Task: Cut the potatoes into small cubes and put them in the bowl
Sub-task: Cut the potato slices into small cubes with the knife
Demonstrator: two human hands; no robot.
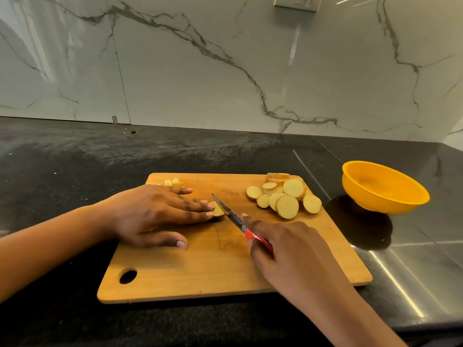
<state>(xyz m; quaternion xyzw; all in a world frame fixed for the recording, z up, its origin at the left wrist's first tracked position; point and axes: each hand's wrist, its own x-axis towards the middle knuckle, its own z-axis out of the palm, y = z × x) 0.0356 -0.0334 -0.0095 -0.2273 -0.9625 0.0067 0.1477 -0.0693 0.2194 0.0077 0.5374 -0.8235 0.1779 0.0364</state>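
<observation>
Potato slice [219,211] lies flat, I think, under the straight fingers of the left hand [152,211]. Right hand [288,254] grips the knife [230,214], its tip pointing away and left.

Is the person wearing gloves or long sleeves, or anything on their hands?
No. The left hand and the right hand are bare: no gloves, no rings, and short plain fingernails. The wrists carry no watch or bracelet, and both forearms are bare too, with no sleeve in view.
</observation>
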